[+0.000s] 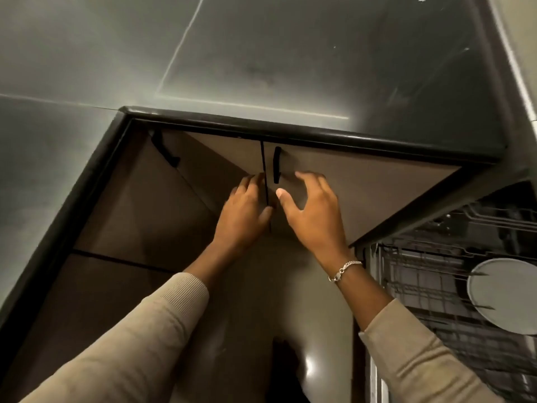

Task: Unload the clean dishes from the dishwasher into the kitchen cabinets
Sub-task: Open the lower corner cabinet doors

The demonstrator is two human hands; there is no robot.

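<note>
The dark surface spreads beyond both hands, its rounded edge overhanging the brown cabinet doors that the hands work at. Well off to the right of the right hand, and nearer the person, the dishwasher rack stands open. A round pale plate leans among its wires, the one dish in view, with neither hand on it. The plate looks stiff, smooth and breakable, perhaps slick if damp. I judge it best pinched at its upper rim, thumb on one face and fingers on the other, and lifted straight out of the wires. The doors should swing lightly when pulled by the black handle, which lies just beyond the right grip. That grip is apart, fingers spread and closed on nothing. The left hand lies just left of the seam between the doors, its fingers fairly straight against the door edge. Its grip also looks apart.
</note>
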